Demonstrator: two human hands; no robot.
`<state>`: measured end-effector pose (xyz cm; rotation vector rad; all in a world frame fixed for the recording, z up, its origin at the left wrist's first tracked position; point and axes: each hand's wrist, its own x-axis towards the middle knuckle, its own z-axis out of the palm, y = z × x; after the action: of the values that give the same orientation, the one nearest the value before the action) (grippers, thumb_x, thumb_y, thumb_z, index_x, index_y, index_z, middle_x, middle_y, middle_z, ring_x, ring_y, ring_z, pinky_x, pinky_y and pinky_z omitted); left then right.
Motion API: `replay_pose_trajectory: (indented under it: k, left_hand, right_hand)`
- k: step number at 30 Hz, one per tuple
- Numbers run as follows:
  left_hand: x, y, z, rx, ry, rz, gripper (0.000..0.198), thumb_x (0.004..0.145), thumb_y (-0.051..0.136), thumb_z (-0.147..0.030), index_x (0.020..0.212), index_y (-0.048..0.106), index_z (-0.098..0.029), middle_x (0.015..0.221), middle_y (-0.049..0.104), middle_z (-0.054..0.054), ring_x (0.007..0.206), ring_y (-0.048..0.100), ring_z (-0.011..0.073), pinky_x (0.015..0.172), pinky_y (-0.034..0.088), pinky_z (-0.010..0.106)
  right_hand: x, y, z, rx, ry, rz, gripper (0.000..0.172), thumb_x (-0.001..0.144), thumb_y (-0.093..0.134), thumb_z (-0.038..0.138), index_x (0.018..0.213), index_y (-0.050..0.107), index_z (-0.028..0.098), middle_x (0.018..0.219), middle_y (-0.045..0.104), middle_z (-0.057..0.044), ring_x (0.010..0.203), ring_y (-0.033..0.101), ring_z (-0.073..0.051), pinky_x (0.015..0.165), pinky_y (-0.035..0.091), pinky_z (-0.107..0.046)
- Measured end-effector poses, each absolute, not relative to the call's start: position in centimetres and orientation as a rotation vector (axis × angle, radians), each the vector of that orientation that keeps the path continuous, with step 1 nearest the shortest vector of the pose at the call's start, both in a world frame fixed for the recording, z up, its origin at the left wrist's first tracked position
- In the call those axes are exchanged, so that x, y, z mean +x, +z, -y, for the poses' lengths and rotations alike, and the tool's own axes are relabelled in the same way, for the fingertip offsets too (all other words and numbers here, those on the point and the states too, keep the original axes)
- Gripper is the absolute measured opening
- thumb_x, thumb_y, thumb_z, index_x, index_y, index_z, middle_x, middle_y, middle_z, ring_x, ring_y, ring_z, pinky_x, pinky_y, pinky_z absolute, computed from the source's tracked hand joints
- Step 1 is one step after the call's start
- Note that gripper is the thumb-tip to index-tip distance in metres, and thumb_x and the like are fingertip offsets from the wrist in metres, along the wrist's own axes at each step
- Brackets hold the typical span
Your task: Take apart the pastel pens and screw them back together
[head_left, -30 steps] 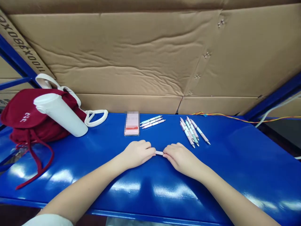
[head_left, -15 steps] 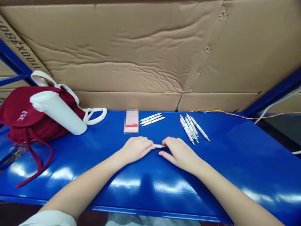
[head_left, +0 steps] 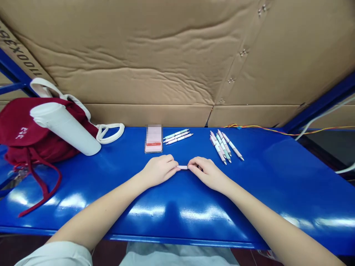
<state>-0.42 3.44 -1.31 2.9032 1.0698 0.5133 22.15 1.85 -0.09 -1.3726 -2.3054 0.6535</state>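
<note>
Both my hands rest on the blue table (head_left: 277, 184) and pinch the two ends of one pale pink pen (head_left: 182, 167). My left hand (head_left: 159, 171) holds its left end with curled fingers. My right hand (head_left: 206, 171) grips the right end, fingers closed. Only a short middle piece of the pen shows between them. Several pens (head_left: 224, 145) in pink and mint lie in a bunch just beyond my right hand. Three more pens (head_left: 177, 136) lie side by side farther back, to the right of a phone (head_left: 153, 139).
A white bottle (head_left: 62, 127) leans on a dark red drawstring bag (head_left: 19, 136) at the left, with white straps (head_left: 109, 132) beside it. Cardboard (head_left: 177, 62) walls the back. Coloured wires (head_left: 277, 131) run along the rear right edge.
The hands have moved a little farther from me with the pen. Half a second ago more of the pen showed with its tip exposed; now the right fingers close over that end.
</note>
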Motion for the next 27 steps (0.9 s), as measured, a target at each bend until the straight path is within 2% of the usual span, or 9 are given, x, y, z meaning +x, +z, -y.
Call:
replay_pose_trajectory:
  k: [3, 10, 13, 16, 23, 27]
  left_hand:
    - [-0.5, -1.44, -3.48, 2.911, 0.515, -1.066, 0.036, 0.097, 0.033, -0.039, 0.099, 0.063, -0.02, 0.087, 0.058, 0.003, 0.078, 0.056, 0.013, 0.065, 0.043, 0.023]
    - [-0.49, -1.64, -3.7, 2.972, 0.533, -1.037, 0.039, 0.097, 0.033, -0.042, 0.095, 0.065, -0.019, 0.086, 0.06, 0.005, 0.078, 0.053, 0.0154, 0.068, 0.042, 0.027]
    - [-0.4, -1.67, -3.74, 2.974, 0.555, -1.044, 0.039, 0.097, 0.032, -0.041, 0.095, 0.065, -0.019, 0.086, 0.06, 0.005, 0.079, 0.052, 0.0158, 0.068, 0.042, 0.027]
    - [-0.32, -1.71, -3.8, 2.981, 0.567, -1.022, 0.038, 0.097, 0.033, -0.04, 0.096, 0.065, -0.019, 0.085, 0.06, 0.005, 0.078, 0.052, 0.0157, 0.068, 0.042, 0.027]
    - [-0.32, -1.85, -3.91, 2.984, 0.571, -1.006, 0.035, 0.097, 0.036, -0.039, 0.097, 0.064, -0.018, 0.085, 0.061, 0.005, 0.077, 0.053, 0.0158, 0.069, 0.042, 0.028]
    - [-0.38, -1.89, -3.83, 2.96, 0.589, -1.023, 0.034, 0.097, 0.036, -0.038, 0.102, 0.063, -0.018, 0.087, 0.062, 0.005, 0.079, 0.054, 0.0158, 0.071, 0.043, 0.028]
  right_hand:
    - [22.23, -0.24, -2.01, -1.367, 0.648, 2.338, 0.023, 0.093, 0.042, 0.027, 0.083, 0.061, 0.021, 0.082, 0.064, -0.002, 0.079, 0.056, -0.016, 0.077, 0.038, -0.032]
    - [22.1, -0.33, -1.97, -1.347, 0.676, 2.312, 0.009, 0.087, 0.052, 0.024, 0.082, 0.058, 0.02, 0.075, 0.062, 0.0, 0.073, 0.056, -0.015, 0.07, 0.038, -0.028]
    - [22.04, -0.1, -1.92, -1.357, 0.643, 2.347, 0.016, 0.091, 0.046, 0.026, 0.09, 0.061, 0.02, 0.08, 0.063, -0.001, 0.078, 0.056, -0.016, 0.072, 0.037, -0.03]
    - [22.08, -0.02, -1.9, -1.359, 0.579, 2.392, 0.02, 0.093, 0.043, 0.026, 0.089, 0.063, 0.021, 0.084, 0.063, -0.003, 0.081, 0.056, -0.017, 0.073, 0.035, -0.032]
    - [22.07, -0.33, -1.7, -1.334, 0.472, 2.386, 0.003, 0.085, 0.054, 0.022, 0.085, 0.056, 0.019, 0.083, 0.061, -0.002, 0.08, 0.054, -0.017, 0.075, 0.033, -0.031]
    - [21.95, -0.24, -1.67, -1.334, 0.49, 2.42, 0.015, 0.091, 0.046, 0.028, 0.094, 0.059, 0.021, 0.083, 0.061, -0.002, 0.08, 0.054, -0.017, 0.074, 0.033, -0.032]
